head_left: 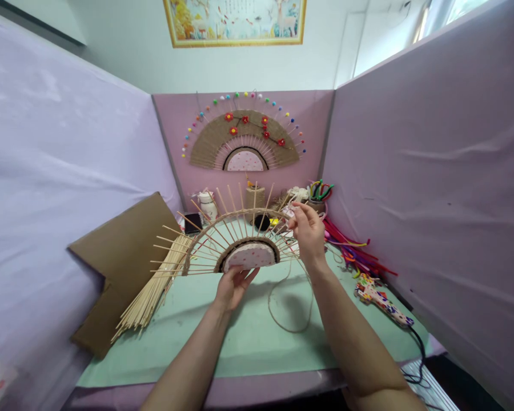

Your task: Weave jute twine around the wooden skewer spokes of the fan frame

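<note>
Lilac-draped panels (432, 160) flank a mint-green surface (244, 348), above which a half-moon fan frame (248, 240) of slim pale sticks (241, 197) rests in a person's left grip (233, 287), fingers partly spread, holding its padded, spotted base (251, 257) from below. The right grip (309, 233) curls at the frame's right edge; whether it pinches anything cannot be told. Loose cord (294, 331) loops beneath.

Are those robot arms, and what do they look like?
No, a person's. The left hand and right hand are bare, without gloves. The left forearm and right forearm taper toward the wrists, with no sleeve, watch or bracelet visible. Any rings are too small to tell.
</note>
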`<state>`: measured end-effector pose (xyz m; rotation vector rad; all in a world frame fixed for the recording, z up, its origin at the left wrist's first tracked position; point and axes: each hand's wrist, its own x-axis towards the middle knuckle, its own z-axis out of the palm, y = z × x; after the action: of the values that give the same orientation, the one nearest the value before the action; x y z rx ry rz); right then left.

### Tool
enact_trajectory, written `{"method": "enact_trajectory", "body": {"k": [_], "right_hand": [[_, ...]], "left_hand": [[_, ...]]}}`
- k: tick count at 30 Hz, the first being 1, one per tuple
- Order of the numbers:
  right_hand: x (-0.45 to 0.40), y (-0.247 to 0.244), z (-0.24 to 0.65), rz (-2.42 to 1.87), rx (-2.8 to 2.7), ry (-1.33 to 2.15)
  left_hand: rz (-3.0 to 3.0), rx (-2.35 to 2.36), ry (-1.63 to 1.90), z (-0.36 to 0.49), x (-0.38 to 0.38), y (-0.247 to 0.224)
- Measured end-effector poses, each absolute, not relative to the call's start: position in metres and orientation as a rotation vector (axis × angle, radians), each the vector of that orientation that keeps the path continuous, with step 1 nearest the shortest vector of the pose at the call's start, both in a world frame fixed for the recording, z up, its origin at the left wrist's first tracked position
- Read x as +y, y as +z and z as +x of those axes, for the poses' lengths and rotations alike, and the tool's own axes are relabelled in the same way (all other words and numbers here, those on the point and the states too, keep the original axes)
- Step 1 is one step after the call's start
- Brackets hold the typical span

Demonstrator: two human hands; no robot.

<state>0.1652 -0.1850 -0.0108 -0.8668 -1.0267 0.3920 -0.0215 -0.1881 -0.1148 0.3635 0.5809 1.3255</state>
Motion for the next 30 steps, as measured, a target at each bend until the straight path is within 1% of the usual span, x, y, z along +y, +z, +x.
{"method": "enact_trajectory", "body": {"k": [11, 21, 30], "right_hand": [[-0.18, -0.011, 0.153, -0.901, -1.105, 0.442], [-0.194, -0.027, 0.172, -0.822, -0.886, 0.161], [-0.192, -0.061, 0.189, -0.979, -0.885, -0.013]], "left_hand": [[0.359, 0.576, 1.289, -0.022, -0.188, -0.115], [0.298, 0.501, 1.246, -0.029, -0.185, -0.111], [0.283, 0.503, 1.269, -0.031, -0.184, -0.108]]}}
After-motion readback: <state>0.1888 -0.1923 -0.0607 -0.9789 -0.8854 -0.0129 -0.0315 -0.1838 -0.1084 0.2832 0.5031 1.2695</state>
